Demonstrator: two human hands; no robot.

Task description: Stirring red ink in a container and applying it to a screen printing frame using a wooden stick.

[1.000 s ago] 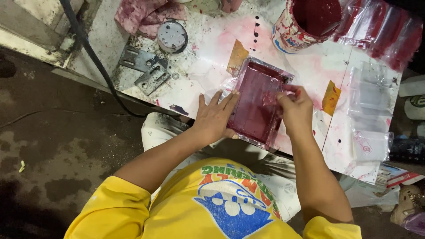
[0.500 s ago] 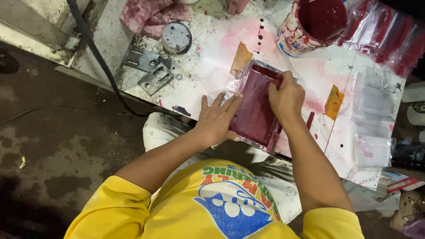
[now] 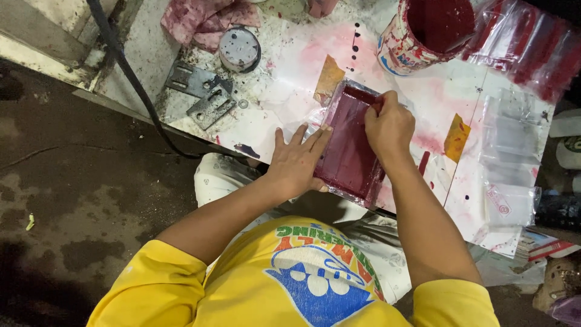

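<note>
Red-inked screen frame (image 3: 350,144): rectangular, lying flat on the worktable (image 3: 290,66) at its near edge, long axis running from that near edge up toward the far side, tilted slightly right. Near end overhangs or meets the table edge; cannot tell which.

Right hand (image 3: 387,124): sits on the frame's far right part, fingers curled tight into a narrow pinch near the far right corner. Something small may be gripped there; too hidden to tell what.

Left hand (image 3: 298,158): spread wide and flat, palm down, fingertips pressing the frame's left long edge, palm resting on the table just beside it.

Both hands touch the frame; the right lies further along its long axis.

Surroundings: paint can (image 3: 423,30) with dark red contents at the far side, beyond the frame. Round lid (image 3: 239,49) and metal brackets (image 3: 200,91) toward the left edge. Clear plastic bags (image 3: 505,151) to the right.
</note>
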